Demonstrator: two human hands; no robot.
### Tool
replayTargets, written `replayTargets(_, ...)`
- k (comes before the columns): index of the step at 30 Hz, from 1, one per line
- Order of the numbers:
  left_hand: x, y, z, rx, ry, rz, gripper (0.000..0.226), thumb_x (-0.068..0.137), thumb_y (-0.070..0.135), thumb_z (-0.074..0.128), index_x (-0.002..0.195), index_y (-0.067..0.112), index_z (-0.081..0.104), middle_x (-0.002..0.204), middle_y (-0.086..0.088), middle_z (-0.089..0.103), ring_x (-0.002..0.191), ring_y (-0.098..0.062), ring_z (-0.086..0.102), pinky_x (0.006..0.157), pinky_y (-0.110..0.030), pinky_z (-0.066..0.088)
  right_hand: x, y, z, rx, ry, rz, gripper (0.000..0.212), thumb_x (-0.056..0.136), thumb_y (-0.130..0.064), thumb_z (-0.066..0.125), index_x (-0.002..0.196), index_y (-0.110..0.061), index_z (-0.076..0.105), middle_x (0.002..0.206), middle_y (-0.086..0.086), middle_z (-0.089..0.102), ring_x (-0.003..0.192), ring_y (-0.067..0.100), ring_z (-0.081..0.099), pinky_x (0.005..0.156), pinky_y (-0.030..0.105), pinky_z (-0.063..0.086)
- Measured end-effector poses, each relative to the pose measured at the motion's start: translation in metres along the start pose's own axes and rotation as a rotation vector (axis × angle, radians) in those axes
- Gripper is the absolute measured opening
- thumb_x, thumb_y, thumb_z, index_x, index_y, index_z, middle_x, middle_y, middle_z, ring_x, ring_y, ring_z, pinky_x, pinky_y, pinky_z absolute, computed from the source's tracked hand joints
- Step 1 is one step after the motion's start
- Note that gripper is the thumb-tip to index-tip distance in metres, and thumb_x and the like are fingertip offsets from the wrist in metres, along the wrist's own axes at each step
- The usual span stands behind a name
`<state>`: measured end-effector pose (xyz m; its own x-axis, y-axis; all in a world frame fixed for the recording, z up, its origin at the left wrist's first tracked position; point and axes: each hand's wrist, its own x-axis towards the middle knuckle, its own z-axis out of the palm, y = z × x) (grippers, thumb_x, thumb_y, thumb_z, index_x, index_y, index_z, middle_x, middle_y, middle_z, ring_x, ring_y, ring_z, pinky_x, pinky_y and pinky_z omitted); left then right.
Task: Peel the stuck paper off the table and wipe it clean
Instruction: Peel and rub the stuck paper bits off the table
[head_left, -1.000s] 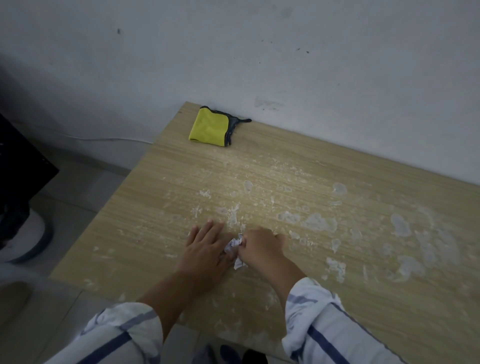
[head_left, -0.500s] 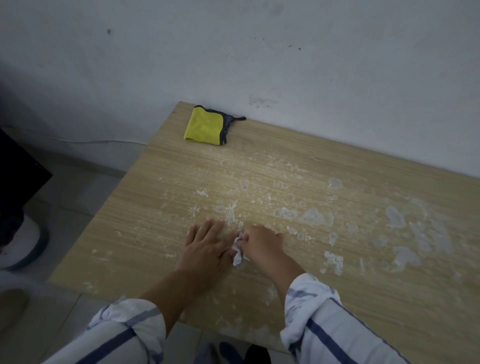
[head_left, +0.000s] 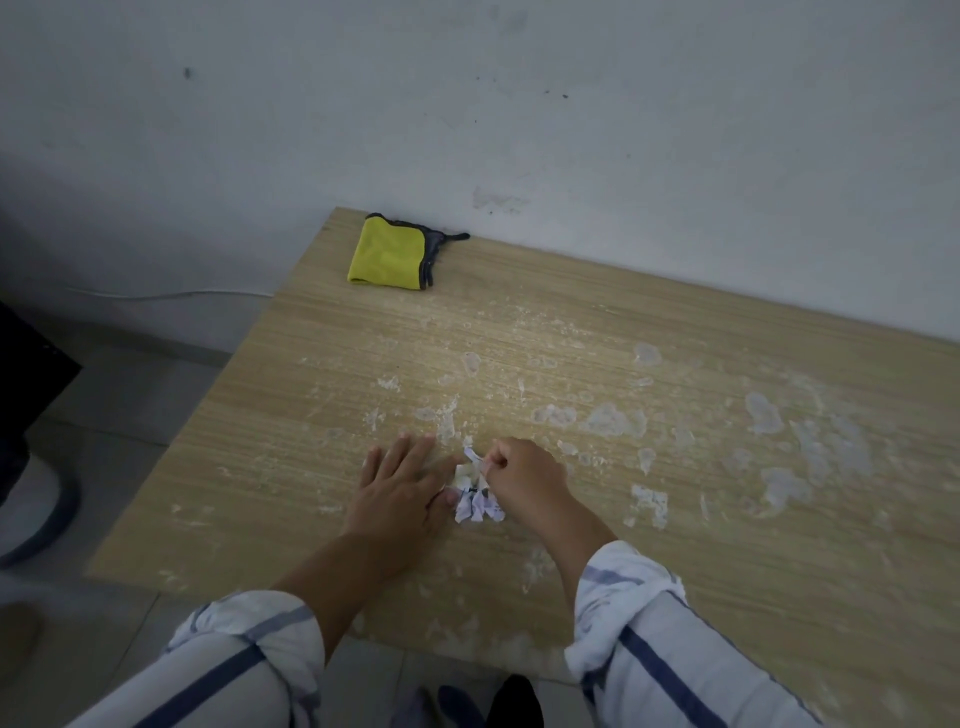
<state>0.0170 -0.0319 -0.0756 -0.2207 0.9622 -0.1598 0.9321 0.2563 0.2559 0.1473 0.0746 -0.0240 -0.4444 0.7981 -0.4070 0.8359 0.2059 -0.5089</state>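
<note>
The wooden table (head_left: 675, 545) is smeared with white patches of stuck paper (head_left: 613, 418) across its middle and right side. My left hand (head_left: 400, 493) lies flat on the top, fingers apart, beside a crumpled scrap of peeled paper (head_left: 475, 501). My right hand (head_left: 524, 475) is closed, pinching the upper end of that scrap between thumb and fingers. A folded yellow cloth (head_left: 389, 254) with a grey edge sits at the table's far left corner, against the wall.
A white wall (head_left: 519, 104) backs the table. The table's left edge and near edge drop to a grey tiled floor (head_left: 124, 395). A dark object (head_left: 26, 374) stands at far left. A thin cable (head_left: 171, 296) runs along the wall's base.
The paper scrap between my hands has grown longer as my right hand pulled it up off the table. My left hand has stayed flat in place.
</note>
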Motion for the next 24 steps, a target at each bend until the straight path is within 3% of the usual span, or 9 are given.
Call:
replayTargets(2, 0.0, 0.0, -0.001, -0.025, -0.001, -0.002, 0.071, 0.083, 0.065, -0.004, 0.145, 0.039, 0.019, 0.158, 0.008, 0.004, 0.145, -0.018, -0.009, 0.116, -0.041, -0.006, 0.0, 0.005, -0.002, 0.068, -0.006, 0.005, 0.019, 0.092, -0.018, 0.045, 0.084, -0.023, 0.062, 0.086, -0.004, 0.066, 0.075, 0.018, 0.058, 0.082, 0.036, 0.048)
replayTargets(5, -0.001, 0.001, -0.003, -0.039, -0.002, -0.004, 0.084, 0.077, 0.069, -0.014, 0.148, 0.033, 0.012, 0.158, 0.009, 0.005, 0.145, -0.015, -0.008, 0.116, -0.039, -0.006, -0.005, 0.018, -0.01, 0.154, 0.059, -0.02, 0.023, 0.095, -0.014, 0.044, 0.103, -0.014, 0.066, 0.108, 0.003, 0.066, 0.08, 0.013, 0.055, 0.066, 0.024, 0.041)
replayTargets(8, 0.001, 0.005, -0.007, -0.146, 0.008, -0.051, 0.088, 0.074, 0.069, -0.016, 0.149, 0.03, 0.01, 0.158, 0.009, 0.009, 0.145, -0.013, -0.006, 0.117, -0.038, -0.006, -0.012, 0.046, -0.014, 0.116, 0.212, -0.021, 0.023, 0.095, -0.012, 0.045, 0.104, -0.014, 0.066, 0.111, 0.001, 0.061, 0.09, 0.01, 0.053, 0.073, 0.02, 0.039)
replayTargets(11, 0.004, 0.022, -0.013, -0.175, 0.037, -0.065, 0.085, 0.075, 0.062, -0.012, 0.149, 0.026, 0.01, 0.158, 0.005, 0.009, 0.146, -0.017, -0.004, 0.117, -0.04, -0.007, -0.019, 0.081, -0.014, -0.023, 0.356, 0.002, 0.027, 0.091, -0.008, 0.046, 0.111, -0.013, 0.064, 0.118, 0.005, 0.059, 0.111, 0.021, 0.052, 0.092, 0.032, 0.042)
replayTargets(14, 0.006, 0.049, -0.011, -0.029, 0.064, 0.083, 0.07, 0.086, 0.053, 0.003, 0.148, 0.023, 0.018, 0.157, 0.001, 0.014, 0.146, -0.022, 0.001, 0.115, -0.041, -0.014, -0.03, 0.107, -0.013, -0.159, 0.342, 0.035, 0.034, 0.094, -0.016, 0.043, 0.126, -0.021, 0.055, 0.139, 0.0, 0.046, 0.132, 0.021, 0.035, 0.108, 0.041, 0.025)
replayTargets(18, 0.007, 0.082, 0.0, 0.19, 0.064, 0.298, 0.051, 0.08, 0.031, 0.037, 0.124, 0.016, 0.057, 0.135, -0.005, 0.055, 0.132, -0.027, 0.043, 0.111, -0.054, 0.007, -0.044, 0.129, -0.007, -0.256, 0.325, 0.027, 0.046, 0.096, -0.038, 0.025, 0.137, -0.024, 0.04, 0.15, -0.001, 0.032, 0.141, 0.018, 0.02, 0.112, 0.042, 0.016)
replayTargets(22, 0.001, 0.108, 0.015, 0.215, -0.075, 0.317, 0.055, 0.081, 0.039, 0.035, 0.119, 0.01, 0.063, 0.129, -0.008, 0.06, 0.127, -0.026, 0.049, 0.11, -0.053, 0.008, -0.051, 0.143, -0.005, -0.315, 0.332, 0.055, 0.069, 0.086, -0.051, 0.004, 0.143, -0.021, 0.031, 0.153, 0.002, 0.027, 0.143, 0.02, 0.017, 0.113, 0.04, 0.015)
replayTargets(24, -0.003, 0.116, 0.023, 0.204, -0.148, 0.285, 0.059, 0.084, 0.045, 0.034, 0.12, 0.007, 0.061, 0.128, -0.01, 0.06, 0.126, -0.026, 0.05, 0.11, -0.049, 0.009, -0.052, 0.149, -0.007, -0.328, 0.337, 0.066, 0.074, 0.084, -0.052, 0.003, 0.143, -0.017, 0.03, 0.153, 0.004, 0.027, 0.143, 0.022, 0.017, 0.113, 0.04, 0.016)
